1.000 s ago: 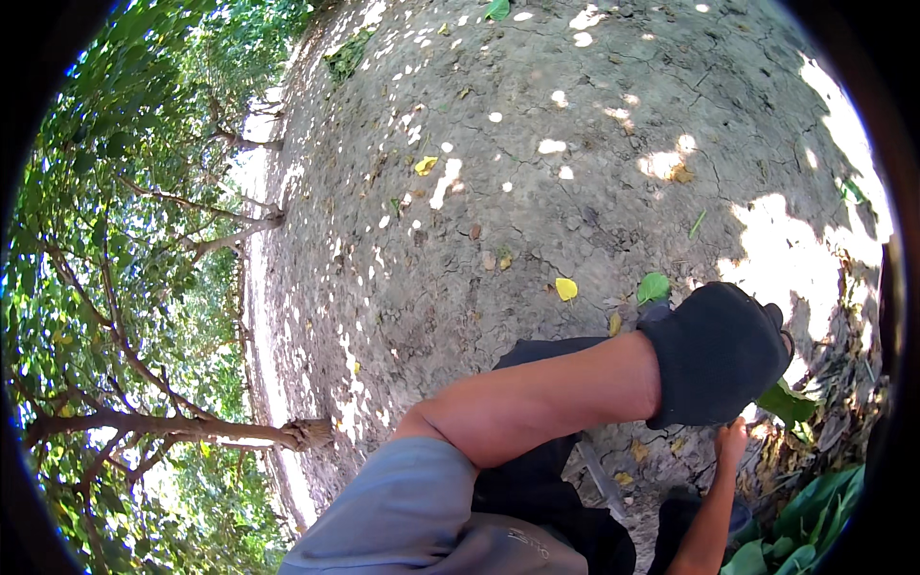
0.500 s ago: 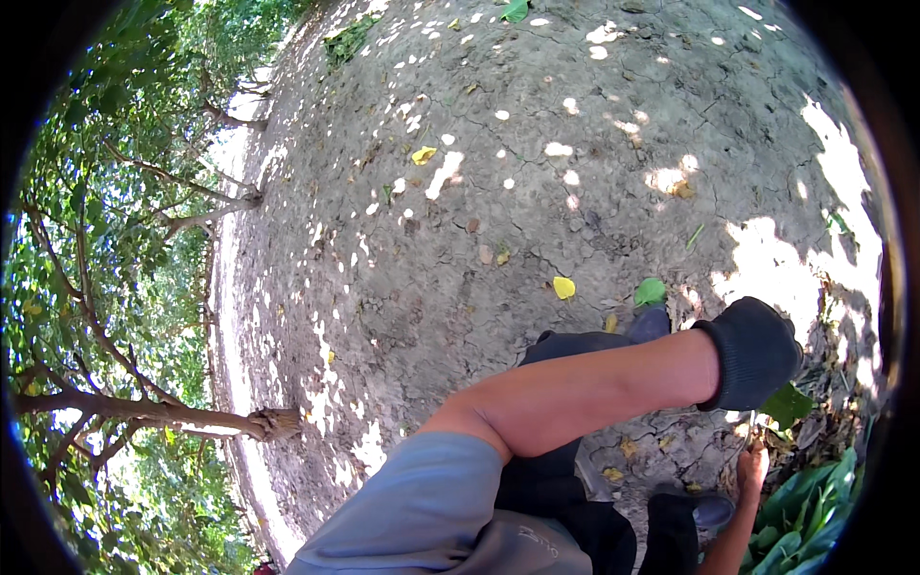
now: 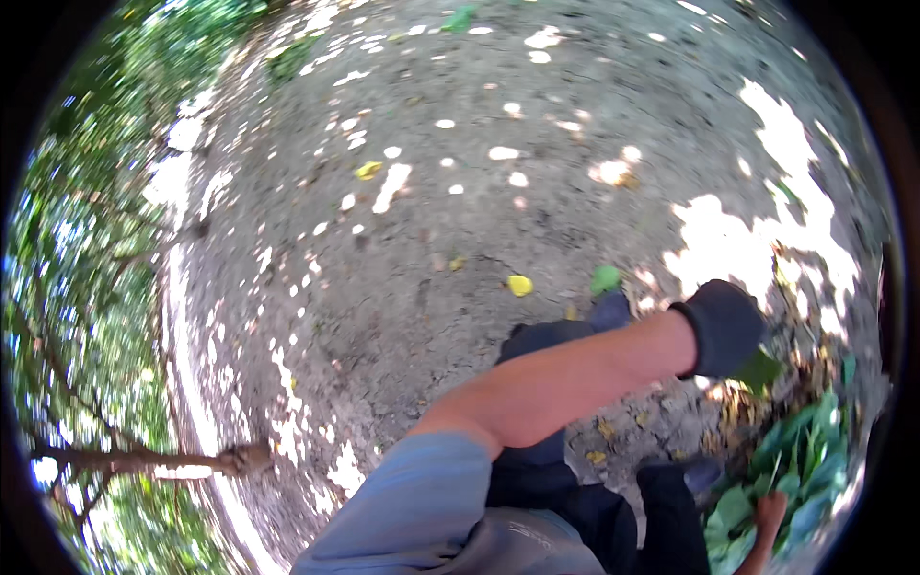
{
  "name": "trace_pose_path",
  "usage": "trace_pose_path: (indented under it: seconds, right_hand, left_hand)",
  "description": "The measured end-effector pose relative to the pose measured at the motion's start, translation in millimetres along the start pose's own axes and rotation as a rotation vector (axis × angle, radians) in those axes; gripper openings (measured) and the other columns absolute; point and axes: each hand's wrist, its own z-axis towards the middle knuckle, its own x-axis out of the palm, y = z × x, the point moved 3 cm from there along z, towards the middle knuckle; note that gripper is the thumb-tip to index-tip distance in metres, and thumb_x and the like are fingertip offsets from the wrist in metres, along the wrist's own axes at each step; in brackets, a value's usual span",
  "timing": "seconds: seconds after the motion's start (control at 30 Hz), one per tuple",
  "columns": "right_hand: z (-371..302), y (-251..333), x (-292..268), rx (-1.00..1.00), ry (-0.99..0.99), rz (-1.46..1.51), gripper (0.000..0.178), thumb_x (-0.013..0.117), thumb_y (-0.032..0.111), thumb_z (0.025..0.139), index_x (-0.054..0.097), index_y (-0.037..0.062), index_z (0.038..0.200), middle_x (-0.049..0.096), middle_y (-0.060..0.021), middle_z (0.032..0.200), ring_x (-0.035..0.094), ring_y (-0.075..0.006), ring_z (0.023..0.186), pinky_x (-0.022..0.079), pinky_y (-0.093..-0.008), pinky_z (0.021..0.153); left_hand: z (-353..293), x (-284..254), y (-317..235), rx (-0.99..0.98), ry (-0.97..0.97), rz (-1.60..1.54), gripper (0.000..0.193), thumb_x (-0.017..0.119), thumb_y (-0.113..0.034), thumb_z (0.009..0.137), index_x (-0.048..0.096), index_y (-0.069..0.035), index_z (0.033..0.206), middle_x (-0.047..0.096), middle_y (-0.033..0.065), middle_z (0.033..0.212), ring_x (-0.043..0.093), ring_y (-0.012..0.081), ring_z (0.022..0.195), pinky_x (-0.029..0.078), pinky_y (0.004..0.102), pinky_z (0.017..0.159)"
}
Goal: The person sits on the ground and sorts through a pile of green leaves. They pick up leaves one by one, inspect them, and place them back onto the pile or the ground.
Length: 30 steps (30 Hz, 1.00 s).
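My left hand (image 3: pixel 725 328) wears a dark knitted glove and is stretched out low over the ground at the right. Its back faces up, so the fingers are hidden. A dark green leaf (image 3: pixel 759 370) shows just past the glove's lower edge; whether the glove grips it I cannot tell. My bare right hand (image 3: pixel 770 508) is lower right, over a heap of large green leaves (image 3: pixel 803 460). Its fingers look closed, with a thin pale line, perhaps a stem, beside the fingertips. What they hold is too small and blurred to name.
Cracked grey soil (image 3: pixel 402 316) spreads ahead, dappled with sunlight. A yellow leaf (image 3: pixel 519 286) and a small green leaf (image 3: pixel 606 279) lie near my dark shoe (image 3: pixel 609 311). Dry litter (image 3: pixel 743 412) borders the heap. Trees with a brown trunk (image 3: pixel 244 458) stand on the left.
My right hand has moved from beside the gloved hand down to the heap of green leaves. The whole view has shifted and blurred; the gloved hand stays near the dark green leaf.
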Motion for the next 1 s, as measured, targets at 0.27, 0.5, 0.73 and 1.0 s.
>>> trace_pose_path:
  seconds: [0.27, 0.5, 0.73, 1.0]
  right_hand:
    - [-36, 96, -54, 0.134, 0.019, 0.071, 0.023, 0.058, 0.018, 0.075, 0.064, -0.0012, 0.086, 0.064, -0.0241, 0.073, 0.064, -0.0367, 0.066, 0.050, -0.0461, 0.062]
    - [-89, 36, -93, 0.633, -0.357, 0.415, 0.032, 0.059, 0.021, 0.080, 0.069, 0.0016, 0.103, 0.069, -0.0207, 0.076, 0.069, -0.0324, 0.066, 0.055, -0.0426, 0.067]
    - [-113, 12, -91, 0.648, -0.823, 0.174, 0.054, 0.064, 0.027, 0.084, 0.057, -0.0024, 0.129, 0.071, -0.0190, 0.093, 0.068, -0.0293, 0.088, 0.050, -0.0399, 0.080]
    - [-97, 85, -120, 0.470, -0.578, 0.401, 0.046, 0.066, 0.030, 0.085, 0.064, 0.0007, 0.120, 0.070, -0.0175, 0.099, 0.067, -0.0304, 0.094, 0.050, -0.0391, 0.086]
  left_hand:
    - [11, 4, -17, -0.062, -0.030, 0.011, 0.018, 0.057, -0.011, 0.084, 0.068, -0.005, 0.096, 0.066, 0.0159, 0.091, 0.065, 0.0362, 0.086, 0.051, 0.0437, 0.076]
    - [19, 18, -61, 0.059, -0.008, -0.016, 0.013, 0.057, -0.007, 0.087, 0.064, -0.002, 0.098, 0.065, 0.0181, 0.093, 0.064, 0.0375, 0.085, 0.050, 0.0425, 0.074]
    - [21, 28, -63, 0.093, 0.013, -0.121, 0.016, 0.057, -0.014, 0.088, 0.066, -0.006, 0.098, 0.065, 0.0169, 0.091, 0.065, 0.0363, 0.083, 0.050, 0.0444, 0.074]
    - [31, 32, -74, 0.021, 0.091, -0.401, 0.015, 0.060, -0.009, 0.090, 0.066, 0.001, 0.098, 0.065, 0.0115, 0.082, 0.060, 0.0161, 0.071, 0.048, 0.0315, 0.066]
